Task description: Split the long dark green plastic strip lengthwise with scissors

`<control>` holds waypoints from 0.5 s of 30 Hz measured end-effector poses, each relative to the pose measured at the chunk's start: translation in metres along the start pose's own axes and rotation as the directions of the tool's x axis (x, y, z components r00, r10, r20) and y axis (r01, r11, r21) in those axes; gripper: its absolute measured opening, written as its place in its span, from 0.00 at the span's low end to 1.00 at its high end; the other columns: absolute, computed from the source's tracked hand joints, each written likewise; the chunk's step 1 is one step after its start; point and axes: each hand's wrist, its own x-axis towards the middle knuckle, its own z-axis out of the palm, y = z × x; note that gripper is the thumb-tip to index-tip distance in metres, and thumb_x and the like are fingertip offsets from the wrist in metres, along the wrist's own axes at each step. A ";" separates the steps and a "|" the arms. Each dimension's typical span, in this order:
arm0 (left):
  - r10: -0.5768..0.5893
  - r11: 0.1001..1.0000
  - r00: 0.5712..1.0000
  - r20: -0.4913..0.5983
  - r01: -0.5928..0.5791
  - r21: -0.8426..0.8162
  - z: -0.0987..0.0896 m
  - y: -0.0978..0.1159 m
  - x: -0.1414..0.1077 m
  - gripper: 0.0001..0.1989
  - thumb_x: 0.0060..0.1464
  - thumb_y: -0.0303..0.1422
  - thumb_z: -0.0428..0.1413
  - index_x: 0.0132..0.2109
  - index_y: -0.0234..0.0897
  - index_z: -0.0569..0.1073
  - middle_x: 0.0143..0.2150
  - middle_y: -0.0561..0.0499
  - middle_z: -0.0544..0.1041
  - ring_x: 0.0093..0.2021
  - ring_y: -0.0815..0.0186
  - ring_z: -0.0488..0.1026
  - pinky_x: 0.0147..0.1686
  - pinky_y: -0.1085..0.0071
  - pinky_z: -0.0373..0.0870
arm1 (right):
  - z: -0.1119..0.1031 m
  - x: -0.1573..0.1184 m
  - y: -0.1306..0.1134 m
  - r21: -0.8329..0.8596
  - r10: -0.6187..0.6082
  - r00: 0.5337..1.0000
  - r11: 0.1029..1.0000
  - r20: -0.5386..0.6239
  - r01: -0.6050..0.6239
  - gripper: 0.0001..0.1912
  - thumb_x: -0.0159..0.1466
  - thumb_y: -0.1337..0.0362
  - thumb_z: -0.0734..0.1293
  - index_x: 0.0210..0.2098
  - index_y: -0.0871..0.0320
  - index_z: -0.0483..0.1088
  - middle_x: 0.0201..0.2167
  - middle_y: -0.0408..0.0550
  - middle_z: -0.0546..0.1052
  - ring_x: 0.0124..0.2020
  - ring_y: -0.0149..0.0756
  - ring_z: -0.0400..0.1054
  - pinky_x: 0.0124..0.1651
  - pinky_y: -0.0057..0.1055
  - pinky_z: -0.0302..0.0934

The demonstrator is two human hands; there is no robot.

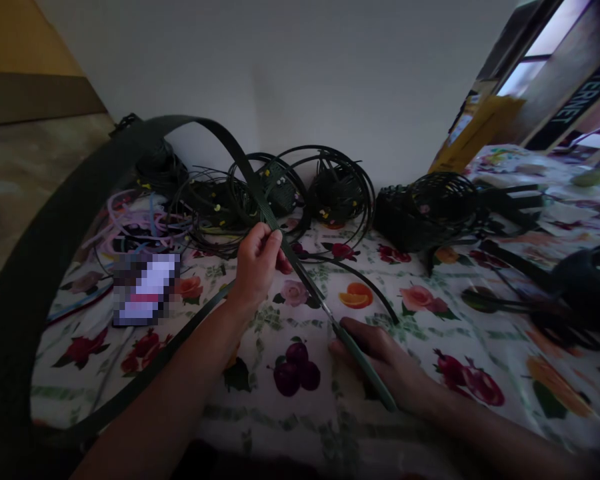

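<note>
Evidently, the left hand (257, 263) is pinching a long dark green strip (120, 150) between thumb and fingers, pressed together on it above the middle of the table. The right hand (380, 353) is wrapping its fingers around a green-handled tool (363, 365), clamped on the grip, while the narrow metal blade (327, 308) is pointing back up toward the left hand and lying in line with the strip (whether it is a knife or scissors, one cannot quite tell).

By all appearances, the person is working the blade lengthwise along the strip. The next move seems to be calling for a firm left pinch, a taut strip and fingertips staying out of the blade's path.

Beyond the hands, the strip is arching up over the left side in a broad loop, and a green length is curving beneath the left forearm. What looks like a phone (145, 288), blurred over, is lying to the left on the fruit-printed tablecloth (280, 408), just beside a tangle of lilac and pale blue strands (130, 217). Farther back, dark coiled bundles (333, 193) are sitting in a row before a pale wall (330, 67).
</note>
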 end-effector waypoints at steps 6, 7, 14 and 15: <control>-0.002 1.000 1.000 0.008 0.002 0.006 -0.002 -0.001 0.001 0.14 0.56 0.37 0.56 0.28 0.39 0.60 0.18 0.60 0.64 0.16 0.73 0.66 0.15 0.77 0.66 | 0.000 0.000 -0.001 -0.023 0.022 1.000 0.999 -0.004 -0.022 0.21 0.66 0.47 0.61 0.27 0.57 0.58 0.22 0.40 0.63 0.23 0.28 0.56 0.26 0.28 0.51; 0.000 1.000 1.000 0.010 0.000 0.008 -0.002 0.000 0.001 0.14 0.56 0.37 0.56 0.28 0.39 0.60 0.18 0.60 0.64 0.16 0.73 0.66 0.15 0.77 0.67 | 0.000 0.001 -0.002 -0.027 0.022 1.000 0.999 -0.001 -0.022 0.21 0.66 0.47 0.61 0.27 0.57 0.58 0.22 0.41 0.64 0.24 0.28 0.56 0.26 0.28 0.51; -0.027 1.000 1.000 0.010 0.027 -0.011 0.003 0.001 -0.003 0.14 0.55 0.36 0.56 0.27 0.39 0.60 0.18 0.60 0.65 0.15 0.73 0.66 0.15 0.77 0.65 | -0.004 0.001 -0.008 0.025 -0.002 1.000 1.000 -0.010 0.002 0.21 0.65 0.47 0.62 0.27 0.57 0.59 0.23 0.41 0.65 0.24 0.29 0.57 0.25 0.28 0.52; -0.028 1.000 0.999 0.016 0.028 -0.011 0.004 0.000 -0.004 0.14 0.56 0.36 0.56 0.27 0.39 0.60 0.18 0.60 0.66 0.15 0.73 0.66 0.15 0.77 0.65 | -0.004 0.000 -0.008 0.037 0.001 1.000 0.999 -0.008 0.000 0.21 0.65 0.47 0.62 0.27 0.57 0.59 0.23 0.41 0.65 0.24 0.29 0.58 0.25 0.28 0.52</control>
